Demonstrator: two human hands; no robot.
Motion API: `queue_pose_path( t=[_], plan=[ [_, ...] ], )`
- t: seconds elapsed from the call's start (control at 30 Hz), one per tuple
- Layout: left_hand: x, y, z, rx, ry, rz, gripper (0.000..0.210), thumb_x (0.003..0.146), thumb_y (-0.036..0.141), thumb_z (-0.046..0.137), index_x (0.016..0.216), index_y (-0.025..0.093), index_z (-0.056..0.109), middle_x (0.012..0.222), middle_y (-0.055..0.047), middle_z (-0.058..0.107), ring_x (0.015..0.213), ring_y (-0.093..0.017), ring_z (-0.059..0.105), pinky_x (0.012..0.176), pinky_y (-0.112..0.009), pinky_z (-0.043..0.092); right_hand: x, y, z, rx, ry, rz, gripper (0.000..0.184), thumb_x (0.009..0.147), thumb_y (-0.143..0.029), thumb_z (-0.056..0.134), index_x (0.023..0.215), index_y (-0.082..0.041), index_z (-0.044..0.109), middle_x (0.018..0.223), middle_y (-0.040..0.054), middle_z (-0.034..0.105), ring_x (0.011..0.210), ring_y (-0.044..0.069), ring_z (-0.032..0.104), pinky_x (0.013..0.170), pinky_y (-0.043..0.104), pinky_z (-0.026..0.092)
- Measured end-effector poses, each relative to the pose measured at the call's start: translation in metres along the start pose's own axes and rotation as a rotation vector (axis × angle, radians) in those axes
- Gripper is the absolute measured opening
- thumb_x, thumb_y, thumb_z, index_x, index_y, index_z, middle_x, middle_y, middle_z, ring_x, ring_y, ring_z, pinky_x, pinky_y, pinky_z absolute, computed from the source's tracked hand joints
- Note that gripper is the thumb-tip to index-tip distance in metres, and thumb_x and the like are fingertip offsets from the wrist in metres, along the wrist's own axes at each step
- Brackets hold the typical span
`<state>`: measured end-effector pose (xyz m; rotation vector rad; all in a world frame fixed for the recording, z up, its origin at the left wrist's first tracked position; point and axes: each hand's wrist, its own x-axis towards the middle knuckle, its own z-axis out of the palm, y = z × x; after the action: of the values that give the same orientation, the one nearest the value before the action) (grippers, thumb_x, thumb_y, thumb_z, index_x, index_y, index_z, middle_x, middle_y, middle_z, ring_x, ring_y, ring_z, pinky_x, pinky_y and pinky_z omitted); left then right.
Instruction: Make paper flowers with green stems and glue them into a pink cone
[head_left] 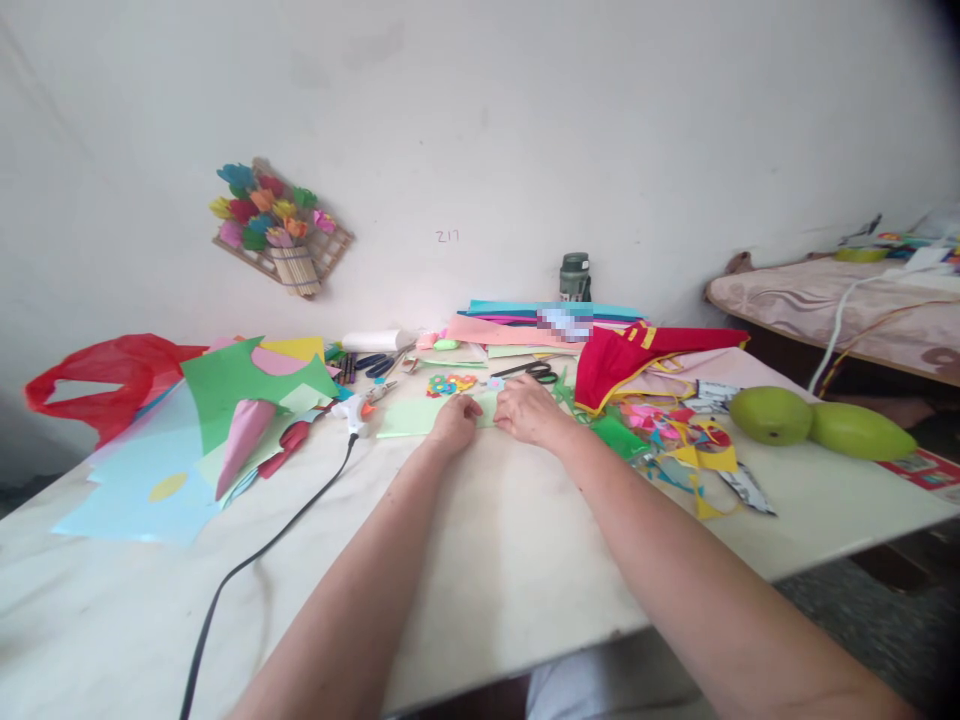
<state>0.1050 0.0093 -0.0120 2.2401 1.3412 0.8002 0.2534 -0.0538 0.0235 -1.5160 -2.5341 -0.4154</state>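
A strip of light green paper [409,418] lies flat in the middle of the table. My left hand [456,422] rests on it, its fingers curled and pressed onto the sheet. At the strip's right end, my right hand [529,410] is closed with fingertips pinching the paper. Small coloured paper cutouts [448,385] lie just behind the hands, and a small pale piece with a pink spot [496,383] sits by the right fingertips. Black scissors [541,373] lie beyond my right hand. To the left is a white hot glue gun [356,410].
The gun's black cord [262,550] runs to the front edge. Coloured sheets [142,480] and a red bag [150,375] lie left. On the right are a red and yellow cloth item [622,365], paper scraps [697,460] and a green balloon [862,430]. A bottle [575,278] stands behind.
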Motion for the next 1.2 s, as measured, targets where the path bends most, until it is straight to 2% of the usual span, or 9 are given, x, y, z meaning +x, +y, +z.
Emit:
queue_pose_path(
  t=[0.13, 0.3, 0.37, 0.53, 0.6, 0.9, 1.07, 1.2],
  plan=[
    [0.000, 0.000, 0.001, -0.007, 0.009, -0.016, 0.026, 0.063, -0.001, 0.043, 0.076, 0.014, 0.059, 0.073, -0.003, 0.058, 0.069, -0.012, 0.052, 0.072, -0.025, 0.044, 0.001, -0.002, 0.000, -0.038, -0.053, 0.005, 0.024, 0.078, -0.018, 0.047, 0.072, -0.018, 0.070, 0.081, 0.0091, 0.067, 0.089, 0.022, 0.049, 0.080, 0.035, 0.025],
    [-0.003, 0.001, 0.002, -0.018, 0.028, -0.039, 0.024, 0.067, 0.004, 0.047, 0.084, 0.015, 0.059, 0.074, -0.003, 0.059, 0.068, -0.013, 0.054, 0.071, -0.026, 0.044, 0.003, -0.002, 0.003, -0.037, -0.042, 0.046, 0.028, 0.080, -0.018, 0.044, 0.071, -0.015, 0.069, 0.082, 0.0116, 0.065, 0.089, 0.021, 0.049, 0.080, 0.034, 0.026],
    [-0.004, 0.002, 0.002, 0.014, 0.040, 0.010, 0.019, 0.068, 0.007, 0.048, 0.082, 0.016, 0.059, 0.076, -0.003, 0.059, 0.071, -0.013, 0.054, 0.073, -0.026, 0.044, 0.002, 0.000, 0.004, -0.026, -0.035, 0.039, 0.027, 0.080, -0.018, 0.044, 0.072, -0.015, 0.069, 0.084, 0.0116, 0.065, 0.091, 0.021, 0.049, 0.081, 0.033, 0.026],
    [-0.007, 0.002, -0.004, 0.148, 0.046, 0.346, 0.010, 0.065, 0.011, 0.057, 0.073, 0.017, 0.060, 0.089, -0.006, 0.059, 0.088, -0.017, 0.054, 0.085, -0.030, 0.040, 0.003, 0.008, 0.013, 0.013, 0.000, 0.024, 0.022, 0.078, -0.019, 0.047, 0.078, -0.018, 0.070, 0.084, 0.0082, 0.065, 0.090, 0.020, 0.049, 0.081, 0.032, 0.027],
    [-0.008, 0.001, -0.008, 0.188, 0.034, 0.413, 0.009, 0.064, 0.011, 0.059, 0.071, 0.017, 0.061, 0.089, -0.007, 0.059, 0.089, -0.019, 0.053, 0.085, -0.031, 0.040, 0.003, 0.010, 0.016, 0.028, 0.022, 0.025, 0.022, 0.078, -0.020, 0.048, 0.079, -0.019, 0.070, 0.084, 0.0073, 0.065, 0.089, 0.020, 0.050, 0.080, 0.032, 0.027],
    [-0.010, 0.002, -0.013, 0.391, -0.011, 0.439, 0.010, 0.071, 0.011, 0.055, 0.071, 0.017, 0.062, 0.081, -0.008, 0.060, 0.086, -0.020, 0.054, 0.081, -0.032, 0.041, 0.002, 0.014, 0.019, 0.066, 0.041, 0.056, 0.022, 0.077, -0.020, 0.048, 0.079, -0.021, 0.069, 0.084, 0.0053, 0.065, 0.087, 0.019, 0.051, 0.077, 0.031, 0.027],
    [-0.008, 0.000, -0.010, 0.388, -0.010, 0.520, 0.013, 0.074, 0.009, 0.050, 0.071, 0.016, 0.060, 0.079, -0.009, 0.058, 0.084, -0.019, 0.054, 0.081, -0.031, 0.042, 0.001, 0.016, 0.019, 0.085, 0.044, 0.062, 0.021, 0.077, -0.021, 0.049, 0.080, -0.021, 0.069, 0.084, 0.0047, 0.065, 0.089, 0.019, 0.050, 0.080, 0.031, 0.027],
    [-0.008, -0.004, -0.008, 0.391, 0.017, 0.540, 0.012, 0.074, 0.008, 0.049, 0.072, 0.016, 0.058, 0.080, -0.008, 0.058, 0.083, -0.018, 0.054, 0.078, -0.030, 0.043, 0.000, 0.015, 0.019, 0.097, 0.080, 0.074, 0.020, 0.075, -0.024, 0.054, 0.088, -0.021, 0.069, 0.094, 0.0059, 0.063, 0.094, 0.020, 0.048, 0.082, 0.031, 0.027]
  ],
)
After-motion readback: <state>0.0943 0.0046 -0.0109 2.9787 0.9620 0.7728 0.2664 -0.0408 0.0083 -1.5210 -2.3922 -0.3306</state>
